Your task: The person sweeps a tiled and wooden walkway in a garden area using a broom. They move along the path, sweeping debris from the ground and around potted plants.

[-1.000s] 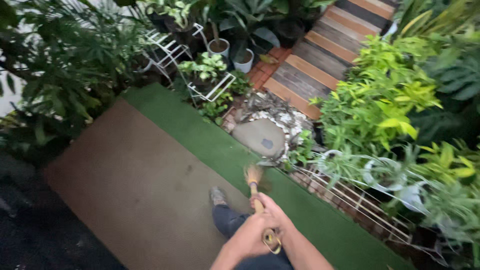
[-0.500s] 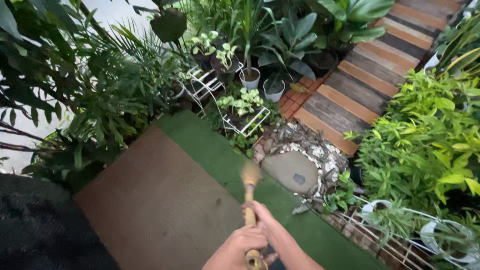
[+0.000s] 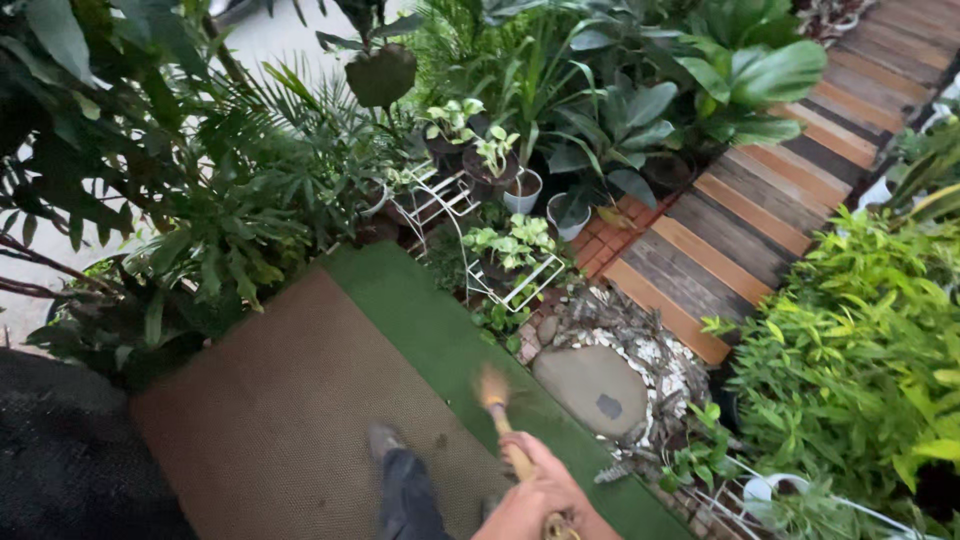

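Note:
A small broom with a yellowish wooden handle (image 3: pixel 515 455) and a blurred straw head (image 3: pixel 492 385) points down at the green turf strip (image 3: pixel 430 330). My right hand (image 3: pixel 560 480) is wrapped around the handle near the bottom edge of the view. My left hand (image 3: pixel 500 522) sits just below it on the same handle, mostly cut off by the frame. My dark-trousered leg (image 3: pixel 410 495) and grey shoe (image 3: pixel 383 440) stand on the brown mat (image 3: pixel 270 420), left of the broom.
A flat stepping stone (image 3: pixel 595 385) ringed by white pebbles lies right of the broom. A wooden plank walkway (image 3: pixel 760 200) runs up to the right. White wire plant stands (image 3: pixel 520 285) with potted plants (image 3: pixel 522 190) and dense foliage line both sides.
The view has tilted up and leftward, showing more plants and walkway. The broom head has swung forward along the green strip, and my hands have slid to the bottom edge.

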